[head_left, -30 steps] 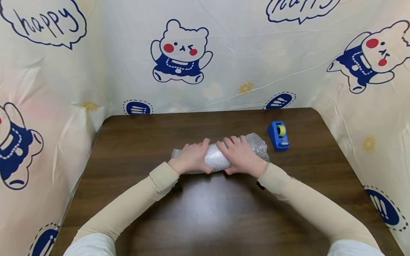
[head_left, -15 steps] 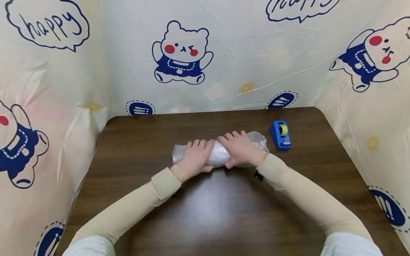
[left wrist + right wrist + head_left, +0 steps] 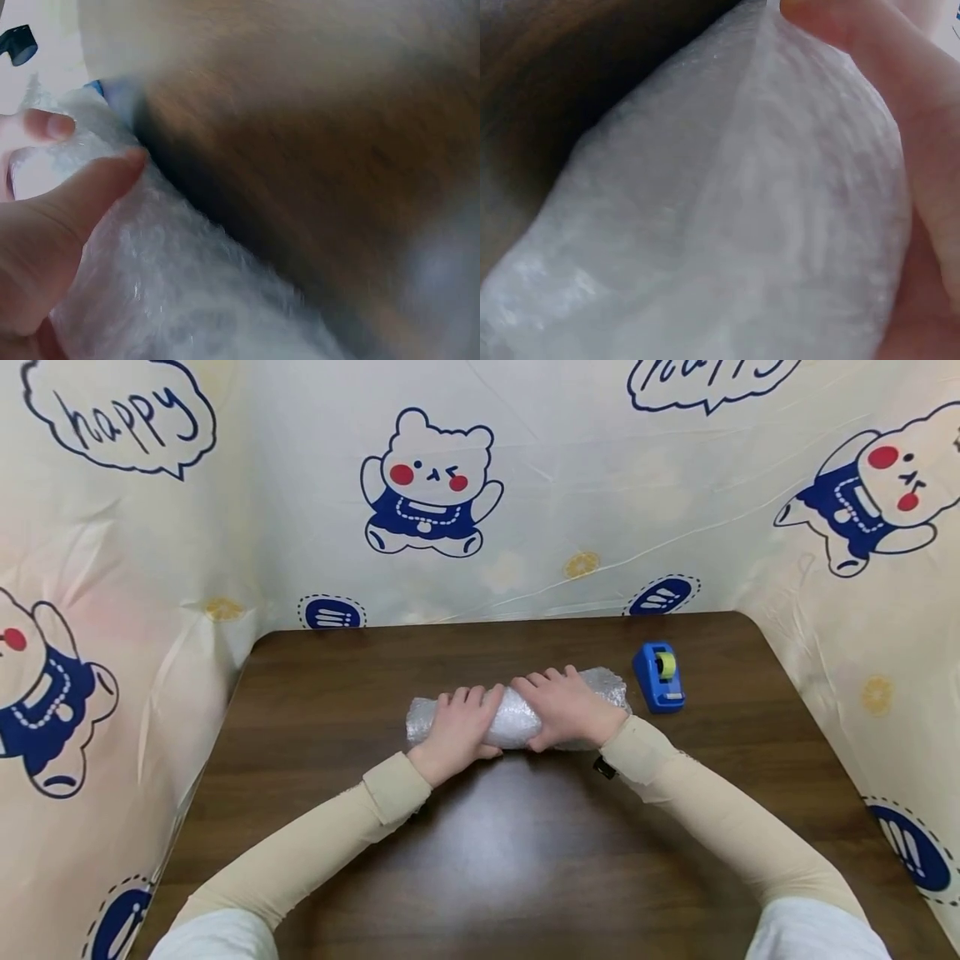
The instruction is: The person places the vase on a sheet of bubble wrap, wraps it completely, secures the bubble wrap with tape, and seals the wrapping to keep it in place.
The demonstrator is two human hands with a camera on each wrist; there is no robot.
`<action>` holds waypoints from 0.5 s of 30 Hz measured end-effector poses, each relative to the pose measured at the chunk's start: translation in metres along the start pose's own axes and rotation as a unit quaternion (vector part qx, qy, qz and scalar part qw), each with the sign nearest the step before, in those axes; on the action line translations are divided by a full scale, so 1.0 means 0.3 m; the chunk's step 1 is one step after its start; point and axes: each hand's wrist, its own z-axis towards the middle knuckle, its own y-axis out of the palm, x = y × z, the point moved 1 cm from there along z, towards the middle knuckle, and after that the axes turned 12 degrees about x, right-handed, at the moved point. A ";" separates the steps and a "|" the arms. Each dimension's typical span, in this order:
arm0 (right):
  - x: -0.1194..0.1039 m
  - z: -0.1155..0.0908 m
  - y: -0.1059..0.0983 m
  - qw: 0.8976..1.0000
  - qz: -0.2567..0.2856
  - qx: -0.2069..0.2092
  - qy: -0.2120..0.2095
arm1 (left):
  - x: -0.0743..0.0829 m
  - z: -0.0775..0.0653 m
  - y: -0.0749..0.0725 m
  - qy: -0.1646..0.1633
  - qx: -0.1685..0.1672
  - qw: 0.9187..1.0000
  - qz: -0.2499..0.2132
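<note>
A roll of bubble wrap lies crosswise on the brown table, its loose ends sticking out past both hands. My left hand grips the left part from above, fingers over the far side and thumb at the near side. On the right part, my right hand holds it the same way, a short gap from the left. The left wrist view shows the left thumb pressed along the crinkled bubble wrap. Close up in the right wrist view, the wrap bulges beside the right hand. Whatever is inside cannot be made out.
A blue tape dispenser with a yellow-green roll stands just right of the bubble wrap, near the right hand. The wooden table is bounded at the back and sides by a printed cloth with cartoon bears.
Both hands and the bubble wrap roll have moved slightly away from the person, mostly in the first half second. The left hand has turned a little on it. The head view has shifted slightly.
</note>
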 end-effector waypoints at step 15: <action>-0.114 -0.145 0.025 0.984 -0.118 0.124 -0.046 | -0.020 0.045 -0.011 -0.044 -0.093 0.993 -0.062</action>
